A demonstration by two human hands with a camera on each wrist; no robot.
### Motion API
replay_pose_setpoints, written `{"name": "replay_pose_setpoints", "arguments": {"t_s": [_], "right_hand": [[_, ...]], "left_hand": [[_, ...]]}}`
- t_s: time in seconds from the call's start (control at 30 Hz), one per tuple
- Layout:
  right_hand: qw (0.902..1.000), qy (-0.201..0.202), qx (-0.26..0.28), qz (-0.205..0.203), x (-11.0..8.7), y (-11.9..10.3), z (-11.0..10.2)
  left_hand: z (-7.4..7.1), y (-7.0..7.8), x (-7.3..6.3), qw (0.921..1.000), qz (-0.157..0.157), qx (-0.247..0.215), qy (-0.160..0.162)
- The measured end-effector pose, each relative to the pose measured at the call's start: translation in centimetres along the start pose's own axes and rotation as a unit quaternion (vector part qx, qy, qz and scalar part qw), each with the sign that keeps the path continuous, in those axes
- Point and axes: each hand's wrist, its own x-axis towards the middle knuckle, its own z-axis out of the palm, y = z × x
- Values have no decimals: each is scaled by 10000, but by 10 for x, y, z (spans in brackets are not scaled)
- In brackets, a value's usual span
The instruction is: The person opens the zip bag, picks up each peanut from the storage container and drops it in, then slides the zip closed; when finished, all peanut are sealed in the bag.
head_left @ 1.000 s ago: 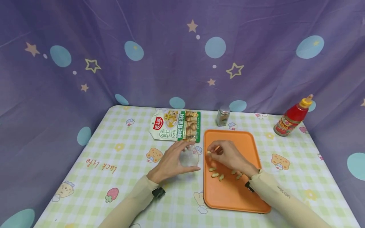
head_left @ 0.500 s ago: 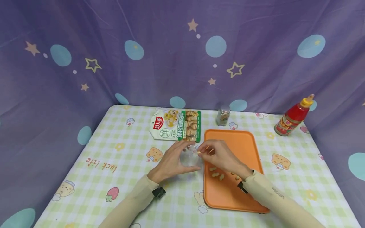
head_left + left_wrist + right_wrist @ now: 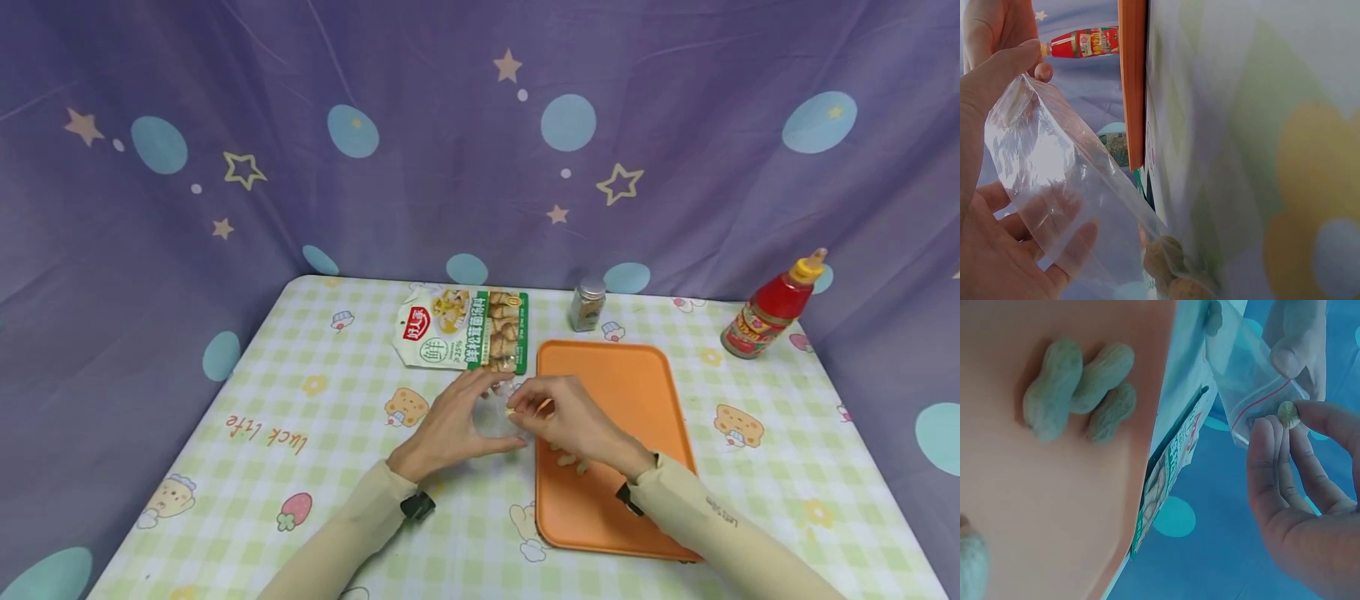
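- Your right hand [image 3: 566, 412] pinches a single peanut [image 3: 1287, 415] between thumb and fingertips, at the mouth of the clear bag [image 3: 1047, 153]; you can't tell whether the peanut is past the rim.
- Your left hand [image 3: 450, 425] holds that bag, thumb and fingers curved wide apart around it, with more peanuts [image 3: 1163, 257] low inside.
- What has just changed: your right hand has come off the tray side to the bag, while your left has stayed put. That brings the pinched peanut level with the mouth, so the work now looks to be at the bag.
- Beside it, loose peanuts [image 3: 1054, 387] lie on the orange tray [image 3: 600, 517].
- Farther out on the surface [image 3: 465, 542]: a printed packet [image 3: 438, 337], a small jar [image 3: 587, 308] and a red sauce bottle [image 3: 768, 308].
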Motion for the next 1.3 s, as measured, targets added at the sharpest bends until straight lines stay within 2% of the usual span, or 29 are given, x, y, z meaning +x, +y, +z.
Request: {"name": "replay_pose_setpoints", "arguments": {"t_s": [0.63, 0.9, 1.1, 1.3], "right_hand": [[10000, -11, -25, 57, -5, 0, 1], [9984, 52, 152, 537, -17, 11, -8], [9985, 305, -210, 406, -24, 24, -15], [9982, 264, -418, 352, -33, 39, -18]], "left_hand": [[0, 0, 0, 10000, -41, 54, -13], [0, 0, 1, 10000, -54, -16, -30], [0, 0, 1, 9999, -104, 70, -63], [0, 1, 1, 9998, -178, 39, -115]]}}
